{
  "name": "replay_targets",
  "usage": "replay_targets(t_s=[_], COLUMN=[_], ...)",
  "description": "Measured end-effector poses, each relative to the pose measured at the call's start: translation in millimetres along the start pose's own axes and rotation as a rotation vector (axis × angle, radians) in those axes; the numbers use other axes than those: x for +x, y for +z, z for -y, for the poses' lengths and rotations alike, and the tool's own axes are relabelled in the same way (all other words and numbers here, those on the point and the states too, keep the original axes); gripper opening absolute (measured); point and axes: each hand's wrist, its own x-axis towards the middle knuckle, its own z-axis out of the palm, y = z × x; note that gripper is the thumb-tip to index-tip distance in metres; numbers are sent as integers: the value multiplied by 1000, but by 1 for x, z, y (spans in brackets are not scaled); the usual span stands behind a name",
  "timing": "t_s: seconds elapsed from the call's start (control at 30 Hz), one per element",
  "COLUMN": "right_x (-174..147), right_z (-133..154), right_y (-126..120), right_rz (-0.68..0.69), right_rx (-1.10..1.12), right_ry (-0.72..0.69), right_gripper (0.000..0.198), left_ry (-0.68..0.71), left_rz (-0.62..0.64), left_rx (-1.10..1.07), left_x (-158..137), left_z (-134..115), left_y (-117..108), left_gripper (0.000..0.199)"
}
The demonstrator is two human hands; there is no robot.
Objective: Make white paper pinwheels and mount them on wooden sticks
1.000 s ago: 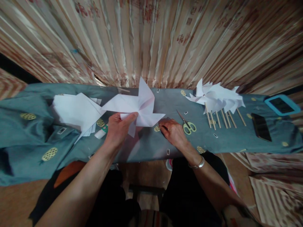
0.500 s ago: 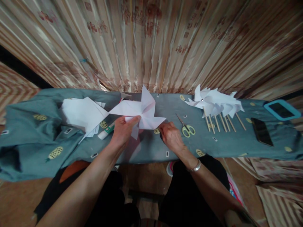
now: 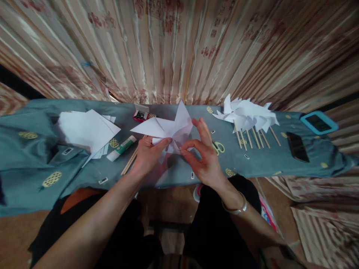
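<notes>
My left hand is closed on a white paper pinwheel, its thumb pressing the folded tips near the centre. Close to the pinwheel's lower right side, my right hand pinches a tiny thin pin between thumb and forefinger, the other fingers raised. The pin points toward the paper's centre; whether it touches cannot be made out. Left of my left hand lie a green and white glue stick and some thin wooden sticks. Green-handled scissors are partly hidden behind my right hand.
A stack of white paper lies at the left. A small red box stands open at the back with dark bits inside. Several finished pinwheels on sticks lie at the right, then a black phone and a blue-framed device.
My right hand has moved from the tabletop up to the pinwheel and now shows a pin in its pinch. The pinwheel has turned slightly, and the view has shifted, revealing the red box.
</notes>
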Motion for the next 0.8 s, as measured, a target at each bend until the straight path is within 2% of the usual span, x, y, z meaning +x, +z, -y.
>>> replay_targets(t_s=[0.07, 0.2, 0.47, 0.8], right_x=[-2, -3, -2, -1], right_z=[4, -4, -11, -13], right_y=[7, 10, 8, 5], right_rz=[11, 26, 73, 98], right_rx=[-36, -69, 7, 46], right_ry=[-41, -42, 38, 61], right_gripper=[4, 4, 5, 5], left_ry=[-13, -20, -18, -71], left_rz=[19, 72, 105, 147], left_rx=[-6, -3, 19, 17], left_x=[-6, -12, -11, -13], left_z=[-2, -2, 1, 1], left_y=[6, 12, 10, 6], left_gripper=[10, 13, 13, 17])
